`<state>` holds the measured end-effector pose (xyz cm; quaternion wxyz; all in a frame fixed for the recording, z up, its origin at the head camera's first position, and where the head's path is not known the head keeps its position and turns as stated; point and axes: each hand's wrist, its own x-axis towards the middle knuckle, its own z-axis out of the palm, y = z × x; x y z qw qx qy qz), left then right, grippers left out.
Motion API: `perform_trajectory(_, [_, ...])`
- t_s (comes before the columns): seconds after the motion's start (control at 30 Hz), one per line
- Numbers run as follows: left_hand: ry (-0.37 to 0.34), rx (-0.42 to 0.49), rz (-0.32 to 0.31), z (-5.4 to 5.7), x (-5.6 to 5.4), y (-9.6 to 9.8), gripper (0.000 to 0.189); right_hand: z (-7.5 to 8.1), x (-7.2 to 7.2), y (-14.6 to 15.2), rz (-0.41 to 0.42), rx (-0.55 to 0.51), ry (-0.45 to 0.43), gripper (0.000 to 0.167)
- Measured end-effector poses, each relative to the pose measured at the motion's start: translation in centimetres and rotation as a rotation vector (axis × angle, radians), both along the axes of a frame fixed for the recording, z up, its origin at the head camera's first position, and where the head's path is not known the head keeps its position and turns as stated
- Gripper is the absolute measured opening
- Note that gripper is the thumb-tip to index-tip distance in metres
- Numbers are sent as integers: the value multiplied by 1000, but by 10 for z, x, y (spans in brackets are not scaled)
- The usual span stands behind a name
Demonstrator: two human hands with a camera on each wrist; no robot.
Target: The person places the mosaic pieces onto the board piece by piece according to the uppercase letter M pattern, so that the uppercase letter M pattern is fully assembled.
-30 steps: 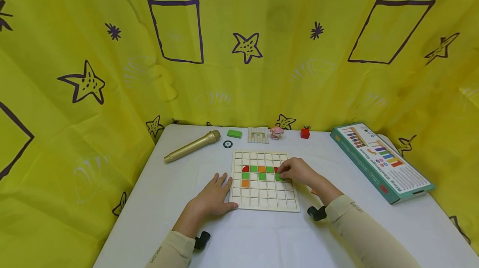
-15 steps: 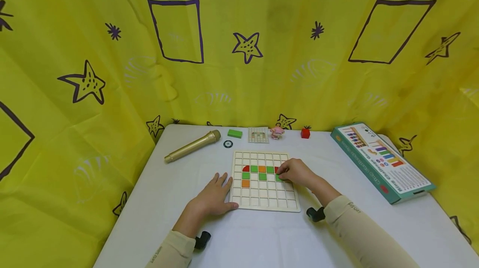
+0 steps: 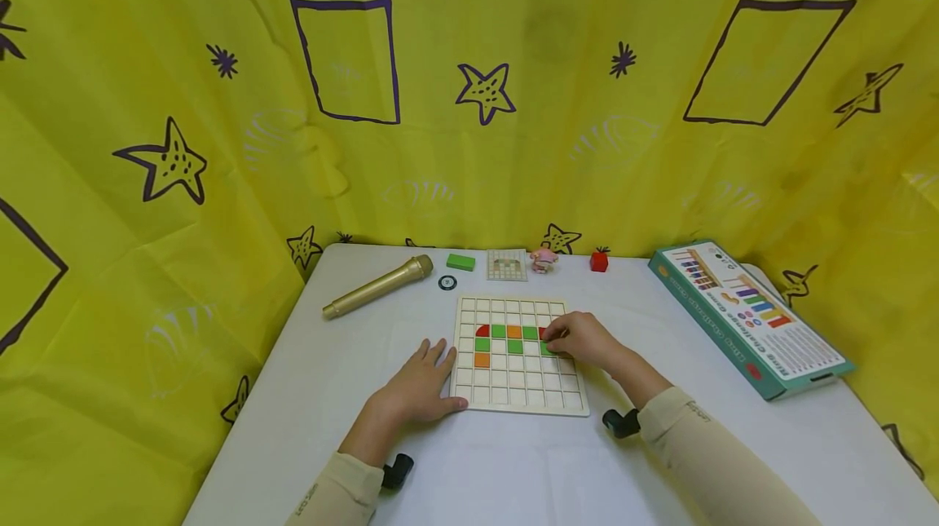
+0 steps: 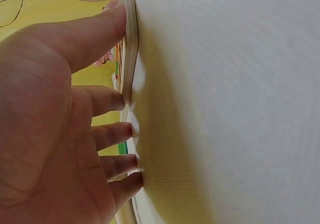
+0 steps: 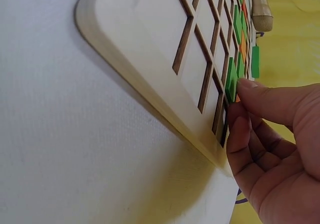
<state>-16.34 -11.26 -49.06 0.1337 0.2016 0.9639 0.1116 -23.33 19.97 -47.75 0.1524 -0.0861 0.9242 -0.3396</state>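
Note:
A pale wooden grid board lies on the white table, with red, green and orange tiles in some of its squares. My left hand rests flat by the board's left edge, fingers spread. Its thumb touches the board's rim near the front left corner. Over the board's right side, my right hand pinches a green square tile between thumb and curled fingers. That tile stands slightly tilted above the grid in the right wrist view. A red tile beside it is partly covered by the fingers.
Behind the board lie a gold microphone, a round token, a green block, a small pattern card, a pink figurine and a red block. A game box lies at the right.
My right wrist has shifted slightly, and an orange piece seen beside it a second ago is now hidden. The right fingers stay at the green tile. My left hand has not moved.

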Motion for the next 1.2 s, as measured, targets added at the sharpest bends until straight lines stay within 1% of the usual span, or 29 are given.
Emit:
perform_trajectory(0.17, [1,4,1,0,0,0,89,3,3,5,-32,-17,-1,11])
perform_trajectory(0.37, [4,5,2,0,1,0,89,7,6,14,-35,10,36,12])
perform_trajectory(0.57, [5,4,2,1,1,1,89,9,9,25,-36,6,45,12])
perform_trajectory(0.73, [3,-2,4,0,1,2,89,9,13,35,-35,15,54,15])
perform_trajectory(0.97, [4,-7,1,0,1,2,90,8,20,49,-54,37,55,17])
perform_trajectory(1.2, [5,-3,16,0,1,2,90,5,29,64,-68,20,58,16])
